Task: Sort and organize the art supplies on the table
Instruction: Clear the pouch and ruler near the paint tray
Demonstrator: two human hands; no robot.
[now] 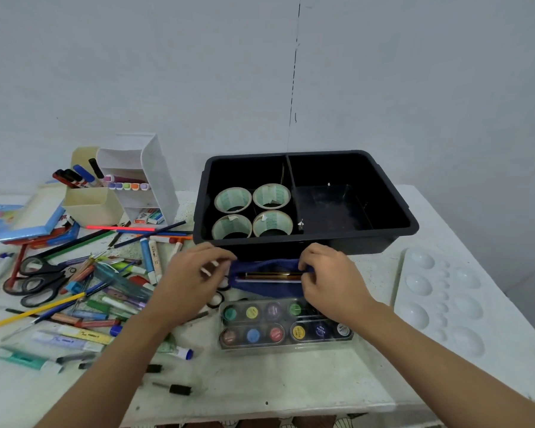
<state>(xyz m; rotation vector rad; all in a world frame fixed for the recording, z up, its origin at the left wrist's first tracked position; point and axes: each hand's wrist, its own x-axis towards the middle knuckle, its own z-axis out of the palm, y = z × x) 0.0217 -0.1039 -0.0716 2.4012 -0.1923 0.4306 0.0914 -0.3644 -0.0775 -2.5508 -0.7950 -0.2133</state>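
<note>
Centre frame: your left hand (pixel 195 282) and right hand (pixel 331 279) each have a pinching grip on one end of the blue pouch (pixel 269 288). Long axis runs left-right, mouth open.

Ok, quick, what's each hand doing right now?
Left hand: pinches the blue pouch at its left end.
Right hand: pinches its right end.
</note>
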